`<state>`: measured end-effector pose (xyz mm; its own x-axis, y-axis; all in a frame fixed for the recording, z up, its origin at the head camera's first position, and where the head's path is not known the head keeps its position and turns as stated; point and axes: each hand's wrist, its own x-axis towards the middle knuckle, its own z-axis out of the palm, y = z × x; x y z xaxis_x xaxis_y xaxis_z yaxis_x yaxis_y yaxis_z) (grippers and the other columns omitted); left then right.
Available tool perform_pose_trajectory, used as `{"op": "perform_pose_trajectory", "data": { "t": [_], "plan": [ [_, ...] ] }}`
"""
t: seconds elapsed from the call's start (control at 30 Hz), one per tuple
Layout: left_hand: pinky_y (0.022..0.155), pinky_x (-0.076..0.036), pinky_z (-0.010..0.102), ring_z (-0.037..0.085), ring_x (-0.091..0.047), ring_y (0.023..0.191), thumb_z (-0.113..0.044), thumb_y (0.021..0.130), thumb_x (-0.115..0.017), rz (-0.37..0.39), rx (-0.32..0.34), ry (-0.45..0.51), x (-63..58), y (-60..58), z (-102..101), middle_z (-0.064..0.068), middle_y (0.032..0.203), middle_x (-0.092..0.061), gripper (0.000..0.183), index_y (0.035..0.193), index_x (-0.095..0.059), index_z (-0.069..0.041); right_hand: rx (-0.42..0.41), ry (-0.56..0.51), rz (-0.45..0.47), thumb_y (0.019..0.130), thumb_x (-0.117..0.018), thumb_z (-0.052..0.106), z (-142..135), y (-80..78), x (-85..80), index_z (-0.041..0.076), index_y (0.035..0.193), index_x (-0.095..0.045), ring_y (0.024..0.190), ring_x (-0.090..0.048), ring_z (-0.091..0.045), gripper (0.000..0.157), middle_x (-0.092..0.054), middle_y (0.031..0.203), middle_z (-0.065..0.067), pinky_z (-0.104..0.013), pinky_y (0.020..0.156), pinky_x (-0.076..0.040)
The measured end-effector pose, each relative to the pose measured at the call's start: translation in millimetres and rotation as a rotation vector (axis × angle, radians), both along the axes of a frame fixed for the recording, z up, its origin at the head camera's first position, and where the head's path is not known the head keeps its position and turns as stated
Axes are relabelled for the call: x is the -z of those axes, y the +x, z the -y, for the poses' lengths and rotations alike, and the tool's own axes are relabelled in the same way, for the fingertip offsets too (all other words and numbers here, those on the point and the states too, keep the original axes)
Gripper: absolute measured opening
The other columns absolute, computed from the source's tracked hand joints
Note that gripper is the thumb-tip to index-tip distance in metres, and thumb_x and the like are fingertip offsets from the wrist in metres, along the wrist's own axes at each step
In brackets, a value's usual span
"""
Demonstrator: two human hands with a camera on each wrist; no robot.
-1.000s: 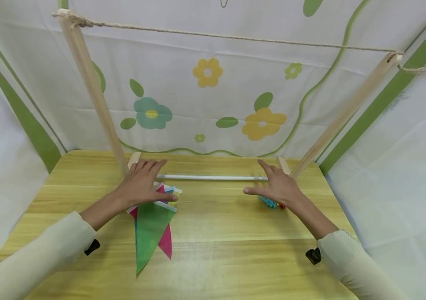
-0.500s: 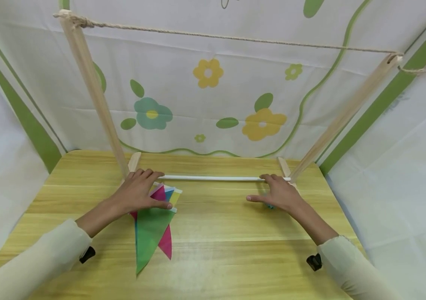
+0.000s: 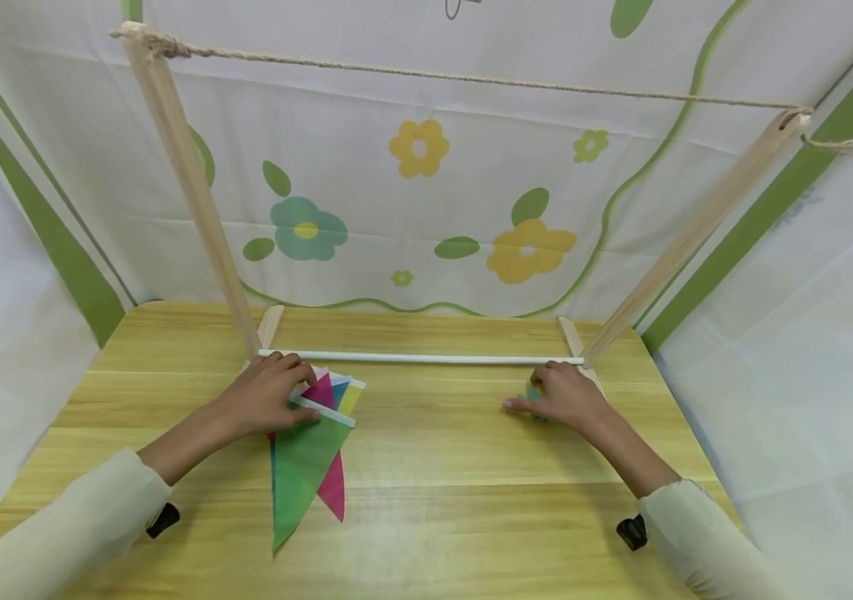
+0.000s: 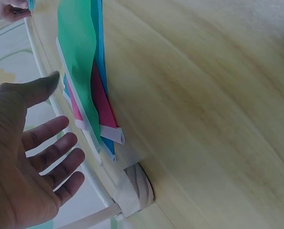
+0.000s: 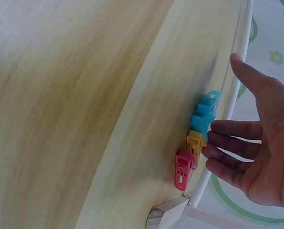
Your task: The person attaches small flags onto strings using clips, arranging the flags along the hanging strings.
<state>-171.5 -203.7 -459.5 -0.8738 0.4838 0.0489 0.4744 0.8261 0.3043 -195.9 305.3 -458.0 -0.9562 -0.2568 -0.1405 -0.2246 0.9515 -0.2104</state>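
Note:
My left hand (image 3: pixel 264 398) hovers over the upper left of a pile of triangular pennant flags (image 3: pixel 309 458), thumb apart from the loosely bent fingers. The flags are green, pink, blue and yellow with white top edges. In the left wrist view nothing lies in that hand (image 4: pixel 25 167). On the right, my right hand (image 3: pixel 572 393) is beside a group of plastic clips, mostly hidden in the head view. The right wrist view has blue clips (image 5: pixel 205 114), a yellow clip (image 5: pixel 194 140) and a red clip (image 5: pixel 182 169) at the fingertips; whether they touch, I cannot tell.
A wooden frame stands on the table (image 3: pixel 441 500): a left post (image 3: pixel 193 183), a right post (image 3: pixel 696 233) and a white rod (image 3: pixel 426 358) low between them. Twine (image 3: pixel 471 79) spans the post tops. A flower-printed cloth (image 3: pixel 373 183) hangs behind.
Both hands have come down and slightly towards me from the white rod, with fingers bending more. The left is now over the flags' top edges, the right by the clips. The flags have not moved.

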Motion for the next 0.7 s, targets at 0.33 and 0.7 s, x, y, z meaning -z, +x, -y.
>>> {"op": "perform_pose_trajectory", "data": {
  "t": [0.33,0.7],
  "plan": [
    [0.093,-0.054,0.057,0.03,-0.066,0.106,-0.025,0.09,-0.096,-0.017,0.034,-0.017,6.0,2.3,9.0,0.002,0.104,-0.07,0.024,0.106,-0.083,-0.013,-0.031,-0.023,-0.001,0.092,-0.088,0.066,-2.9,0.8,4.7,0.0,0.122,-0.081,0.107,-0.075,-0.035,0.073,-0.079,0.123,-0.018,-0.051,0.081,-0.067],
    [0.084,-0.051,0.048,0.022,-0.063,0.097,-0.022,0.089,-0.098,0.014,0.042,0.0,3.0,2.0,9.6,0.0,0.1,-0.07,0.019,0.098,-0.082,-0.016,-0.077,-0.025,-0.073,0.096,-0.091,0.049,-3.0,0.5,9.6,0.007,0.1,-0.079,0.089,-0.069,-0.022,0.044,-0.077,0.103,-0.009,-0.045,0.078,-0.065]
  ]
}}
